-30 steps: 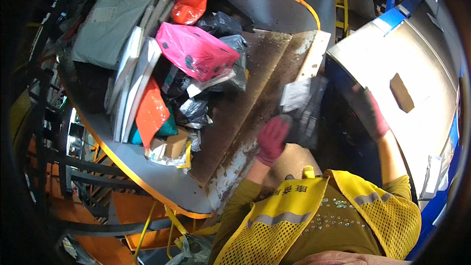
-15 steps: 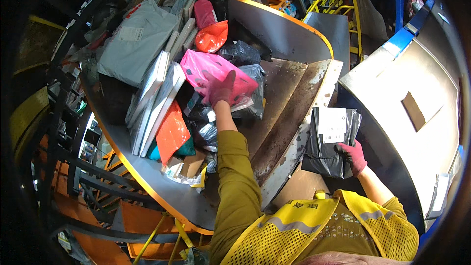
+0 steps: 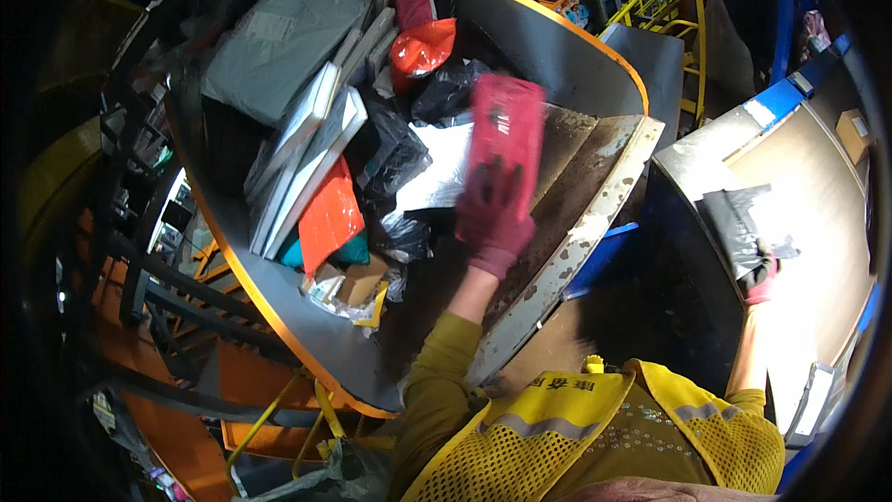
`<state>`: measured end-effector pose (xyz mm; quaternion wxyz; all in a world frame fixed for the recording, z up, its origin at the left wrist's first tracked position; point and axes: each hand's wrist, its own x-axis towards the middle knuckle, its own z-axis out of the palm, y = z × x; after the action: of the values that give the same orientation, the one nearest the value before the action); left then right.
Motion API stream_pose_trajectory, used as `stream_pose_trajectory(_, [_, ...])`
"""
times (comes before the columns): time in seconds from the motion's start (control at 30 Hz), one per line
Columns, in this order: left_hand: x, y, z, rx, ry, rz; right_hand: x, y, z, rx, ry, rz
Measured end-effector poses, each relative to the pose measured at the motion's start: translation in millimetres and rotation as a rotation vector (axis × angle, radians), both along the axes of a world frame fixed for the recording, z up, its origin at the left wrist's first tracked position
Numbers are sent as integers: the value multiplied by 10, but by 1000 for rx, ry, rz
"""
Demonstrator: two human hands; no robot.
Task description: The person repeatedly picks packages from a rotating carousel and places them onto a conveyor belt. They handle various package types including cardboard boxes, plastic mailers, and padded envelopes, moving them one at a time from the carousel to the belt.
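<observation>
Inside the grey metal bin with an orange rim (image 3: 520, 28), the left hand in a maroon glove (image 3: 497, 214) grips the near end of a flat red rectangular package (image 3: 508, 116), fingers spread over its face; its long axis runs away from them, this hand being nearer. Right of the bin, the right hand in a reddish glove (image 3: 762, 281) pinches a dark grey plastic parcel (image 3: 734, 223) by its near edge, thumb unclear.

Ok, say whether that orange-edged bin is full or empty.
Partly full: parcels crowd the left of the bin, while bare stained metal shows on its right.
</observation>
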<state>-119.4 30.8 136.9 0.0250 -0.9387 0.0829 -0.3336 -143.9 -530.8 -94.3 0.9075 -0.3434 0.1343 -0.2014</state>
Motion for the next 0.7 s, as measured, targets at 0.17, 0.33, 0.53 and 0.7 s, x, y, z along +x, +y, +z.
stream_pose_trajectory(0.17, [-418, -481, -583, 847, -121, -65, 203, -1268, -439, 38, 197, -386])
stream_pose_trajectory(0.33, [-655, -884, -1003, 363, 135, -343, 164, 258, 498, 214, 0, -190])
stream_pose_trajectory(0.53, [-943, -1138, -891, 384, 457, -483, -232, 3016, 852, 194, 151, 900])
stream_pose_trajectory(0.7, [-561, -339, -741, -778, 168, -662, -142, 3348, 814, 32, 255, 527])
